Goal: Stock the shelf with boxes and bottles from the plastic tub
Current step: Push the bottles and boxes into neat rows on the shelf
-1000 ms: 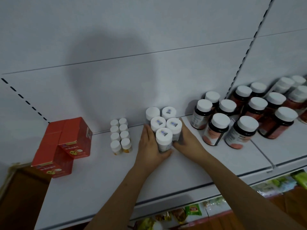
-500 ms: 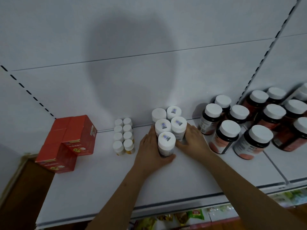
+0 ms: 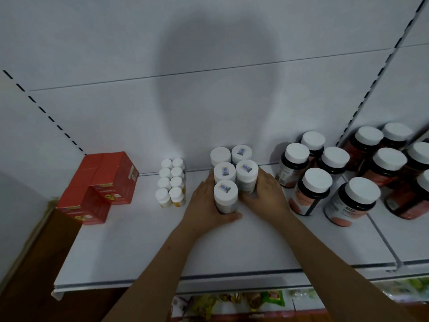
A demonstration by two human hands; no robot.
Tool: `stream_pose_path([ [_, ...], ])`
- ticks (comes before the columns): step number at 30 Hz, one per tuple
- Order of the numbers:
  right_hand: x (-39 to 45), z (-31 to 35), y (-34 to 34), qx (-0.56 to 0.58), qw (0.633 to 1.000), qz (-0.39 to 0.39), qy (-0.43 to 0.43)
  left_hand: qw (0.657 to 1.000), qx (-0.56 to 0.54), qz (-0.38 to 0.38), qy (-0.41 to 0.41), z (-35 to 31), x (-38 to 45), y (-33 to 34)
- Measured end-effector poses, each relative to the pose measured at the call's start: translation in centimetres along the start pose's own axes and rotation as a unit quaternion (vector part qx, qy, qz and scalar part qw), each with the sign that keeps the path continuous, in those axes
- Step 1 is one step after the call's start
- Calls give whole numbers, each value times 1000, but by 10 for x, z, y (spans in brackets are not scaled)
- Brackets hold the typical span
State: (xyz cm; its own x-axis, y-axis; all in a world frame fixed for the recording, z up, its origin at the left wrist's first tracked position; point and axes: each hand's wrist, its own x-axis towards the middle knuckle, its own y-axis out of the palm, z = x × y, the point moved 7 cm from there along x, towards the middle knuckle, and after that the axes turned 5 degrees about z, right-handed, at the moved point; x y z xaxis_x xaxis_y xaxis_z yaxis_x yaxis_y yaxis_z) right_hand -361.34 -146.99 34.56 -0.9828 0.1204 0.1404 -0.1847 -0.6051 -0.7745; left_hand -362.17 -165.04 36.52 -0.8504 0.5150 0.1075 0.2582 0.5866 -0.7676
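Five white-capped bottles [image 3: 233, 175] on shelf [image 3: 139, 247], contents unseen, cupped between left hand [image 3: 206, 208] and right hand [image 3: 267, 196].

Both forearms extended forward and upward from bottom edge, bare, converging toward centre. Left hand [image 3: 206, 205] set palm inward, fingers directed away from camera, thumb laid flat along base of front bottle [image 3: 225, 196], wrapped round its near side. Right hand [image 3: 267, 196] cupped opposite, palm turned left, fingers spread and pressed against side of second bottle [image 3: 246, 174]. Wrists held straight, hands close together, not touching.
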Motion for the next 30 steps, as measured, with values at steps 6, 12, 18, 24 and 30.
stream_pose_path([
  [6, -3, 2, -2, -17, 999, 4, -28, 1000, 28, -7, -14, 2, -12, 3],
  [12, -6, 6, -3, -15, 999, 1, -31, 998, 47, -21, -32, -1, -12, 0],
  [18, -20, 2, -6, 47, 998, 45, 8, 995, 50, -5, -80, -5, -35, 3],
  [24, -111, 8, -46, 98, 995, -24, 29, 990, -7, -137, -26, -41, -97, -10],
  [30, -172, 1, -130, 57, 985, -153, 60, 991, -77, -49, 96, -105, -73, 33],
])
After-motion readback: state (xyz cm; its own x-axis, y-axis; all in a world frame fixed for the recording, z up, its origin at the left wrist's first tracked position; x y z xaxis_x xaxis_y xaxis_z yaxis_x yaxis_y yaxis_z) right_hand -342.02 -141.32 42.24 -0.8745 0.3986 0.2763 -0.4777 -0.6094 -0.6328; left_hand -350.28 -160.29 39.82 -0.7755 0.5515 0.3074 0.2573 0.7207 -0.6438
